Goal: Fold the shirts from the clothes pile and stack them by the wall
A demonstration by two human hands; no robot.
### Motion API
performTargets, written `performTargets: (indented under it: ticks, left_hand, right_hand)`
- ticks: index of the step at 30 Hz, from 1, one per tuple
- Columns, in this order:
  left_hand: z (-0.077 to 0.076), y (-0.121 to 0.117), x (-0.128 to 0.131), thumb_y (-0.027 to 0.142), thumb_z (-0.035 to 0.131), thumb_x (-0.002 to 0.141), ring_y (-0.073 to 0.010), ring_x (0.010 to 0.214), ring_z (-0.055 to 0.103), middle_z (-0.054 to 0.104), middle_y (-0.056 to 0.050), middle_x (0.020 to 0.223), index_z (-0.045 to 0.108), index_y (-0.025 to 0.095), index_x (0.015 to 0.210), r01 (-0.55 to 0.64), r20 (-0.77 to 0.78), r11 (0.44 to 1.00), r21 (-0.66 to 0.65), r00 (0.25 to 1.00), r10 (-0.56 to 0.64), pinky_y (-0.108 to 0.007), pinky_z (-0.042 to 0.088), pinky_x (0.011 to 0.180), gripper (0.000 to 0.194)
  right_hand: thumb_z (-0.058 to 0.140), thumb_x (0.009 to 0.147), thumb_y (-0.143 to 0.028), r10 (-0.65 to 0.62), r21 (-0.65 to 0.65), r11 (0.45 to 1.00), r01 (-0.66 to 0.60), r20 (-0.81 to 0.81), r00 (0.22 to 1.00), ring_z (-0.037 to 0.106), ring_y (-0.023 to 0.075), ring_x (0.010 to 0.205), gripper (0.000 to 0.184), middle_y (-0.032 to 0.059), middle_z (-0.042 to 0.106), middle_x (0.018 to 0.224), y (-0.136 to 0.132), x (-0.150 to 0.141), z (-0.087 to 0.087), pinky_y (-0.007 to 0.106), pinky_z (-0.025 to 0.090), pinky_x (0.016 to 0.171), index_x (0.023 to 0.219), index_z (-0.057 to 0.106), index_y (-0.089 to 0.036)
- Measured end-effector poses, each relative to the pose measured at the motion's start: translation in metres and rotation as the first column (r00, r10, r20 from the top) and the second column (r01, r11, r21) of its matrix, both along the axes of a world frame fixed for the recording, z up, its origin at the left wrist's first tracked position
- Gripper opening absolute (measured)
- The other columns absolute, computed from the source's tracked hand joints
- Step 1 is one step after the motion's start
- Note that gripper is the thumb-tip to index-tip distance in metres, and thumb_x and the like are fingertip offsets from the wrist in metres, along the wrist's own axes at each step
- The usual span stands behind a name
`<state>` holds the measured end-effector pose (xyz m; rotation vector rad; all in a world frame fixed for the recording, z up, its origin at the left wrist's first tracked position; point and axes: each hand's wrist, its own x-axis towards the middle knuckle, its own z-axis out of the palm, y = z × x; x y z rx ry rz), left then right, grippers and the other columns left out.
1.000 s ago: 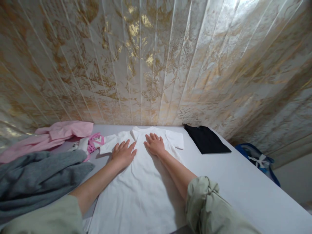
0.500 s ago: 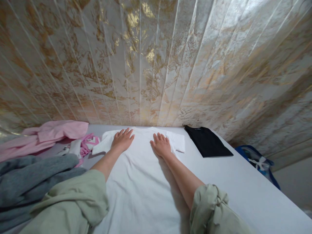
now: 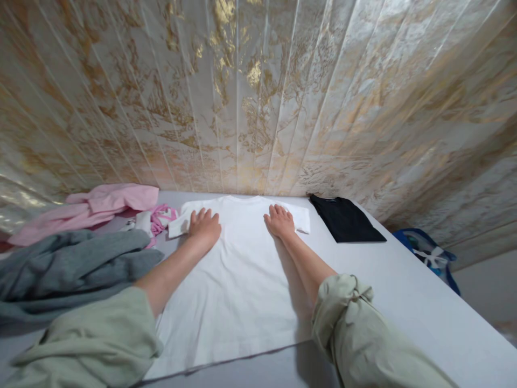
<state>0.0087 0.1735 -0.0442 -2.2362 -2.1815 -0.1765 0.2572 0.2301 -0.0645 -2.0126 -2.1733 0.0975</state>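
A white T-shirt [image 3: 242, 280] lies spread on the pale table [image 3: 388, 302], its neckline at the far edge and its hem towards me. My left hand [image 3: 204, 227] rests on the shirt near the left sleeve, fingers somewhat apart and pointing away from me. On the opposite shoulder lies my right hand [image 3: 280, 221], palm down with its fingers stretched out. Neither hand grips the cloth. Soft creases run down the middle of the shirt.
Right of the shirt lies a folded black garment [image 3: 347, 220]. To the left are a grey garment [image 3: 76, 264], a pink garment [image 3: 109, 199] and a crumpled pink-and-white piece [image 3: 159, 220]. A patterned curtain [image 3: 258, 108] hangs behind; a blue bag [image 3: 428, 256] sits beyond the right edge.
The view has shifted, so the shirt's hem now shows. My right hand has slid slightly outward towards the right sleeve; my left hand stays on the left shoulder area.
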Motion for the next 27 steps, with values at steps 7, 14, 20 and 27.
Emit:
performTargets:
  ticks: [7,14,20,27]
  left_hand:
    - [-0.013,-0.083,0.089,0.053,0.036,0.096,-0.0245,0.146,0.025,0.032,-0.001,0.159,0.038,0.032,0.147,0.48,0.092,0.877,-0.01,0.874,-0.477,-0.047,0.017,0.119,0.055]
    - [-0.028,-0.181,0.015,0.057,0.035,0.096,-0.023,0.145,0.026,0.03,0.003,0.159,0.022,0.04,0.151,0.604,-0.02,0.795,0.052,0.797,-0.604,-0.046,0.013,0.118,0.059]
    - [-0.032,-0.213,-0.01,0.051,0.039,0.097,-0.0196,0.143,0.029,0.036,0.003,0.157,0.02,0.038,0.152,0.539,-0.113,0.819,0.197,0.842,-0.527,-0.039,0.011,0.118,0.06]
    - [-0.034,-0.206,-0.008,0.053,0.043,0.095,-0.0198,0.143,0.03,0.037,0.003,0.156,0.023,0.035,0.152,0.562,-0.169,0.783,0.267,0.827,-0.536,-0.038,0.006,0.118,0.063]
  right_hand:
    - [0.026,0.1,-0.047,0.008,-0.002,1.0,-0.008,0.034,0.999,0.021,0.0239,0.145,0.058,0.009,0.027,0.159,-0.004,0.004,0.002,0.044,0.016,0.115,0.151,0.029,-0.02]
    - [0.028,0.1,-0.046,0.023,0.018,1.0,-0.023,0.039,0.999,0.023,0.0238,0.144,0.056,0.0098,0.029,0.158,-0.006,0.011,-0.002,0.046,0.018,0.114,0.15,0.032,-0.021]
    - [0.032,0.1,-0.047,0.065,0.006,0.998,-0.065,0.009,0.998,0.024,0.0245,0.144,0.053,0.0089,0.03,0.157,-0.015,0.002,0.015,0.046,0.019,0.115,0.148,0.036,-0.023]
    - [0.04,0.097,-0.049,0.487,0.002,0.874,-0.487,-0.029,0.873,0.024,0.0238,0.145,0.061,0.008,0.031,0.157,-0.142,-0.029,0.014,0.045,0.018,0.117,0.15,0.033,-0.02]
